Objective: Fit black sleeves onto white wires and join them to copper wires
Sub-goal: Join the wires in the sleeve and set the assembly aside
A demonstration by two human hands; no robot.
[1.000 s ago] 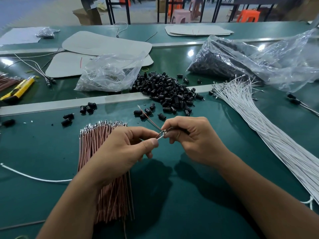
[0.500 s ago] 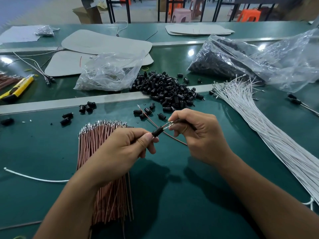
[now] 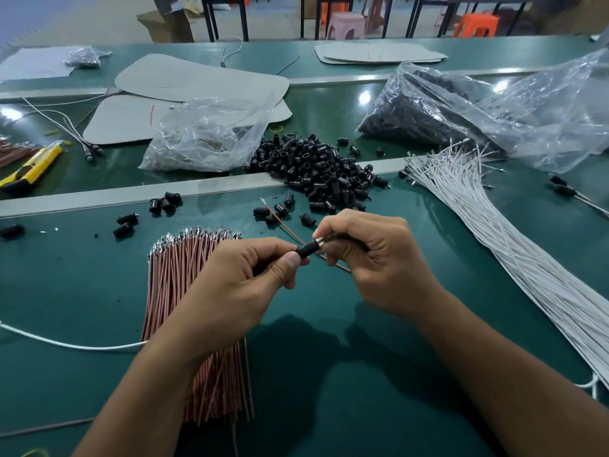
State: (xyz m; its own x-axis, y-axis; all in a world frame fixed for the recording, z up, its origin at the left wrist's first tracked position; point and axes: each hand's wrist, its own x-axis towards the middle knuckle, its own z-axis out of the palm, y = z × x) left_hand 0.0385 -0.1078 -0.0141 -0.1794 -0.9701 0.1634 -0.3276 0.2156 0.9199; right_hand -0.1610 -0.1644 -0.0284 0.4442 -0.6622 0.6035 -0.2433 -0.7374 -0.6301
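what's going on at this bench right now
A person is assembling wires by hand at a green bench. The left hand pinches a black sleeve, while the right hand holds metal-tipped wire ends at the sleeve's mouth. One loose copper wire runs out behind the hands. A copper wire bundle lies under the left forearm, with a sleeve pile beyond and white wires on the right.

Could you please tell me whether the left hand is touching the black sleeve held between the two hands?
Touching. The head view shows the thumb of the left hand pressed against the black sleeve, with no gap.
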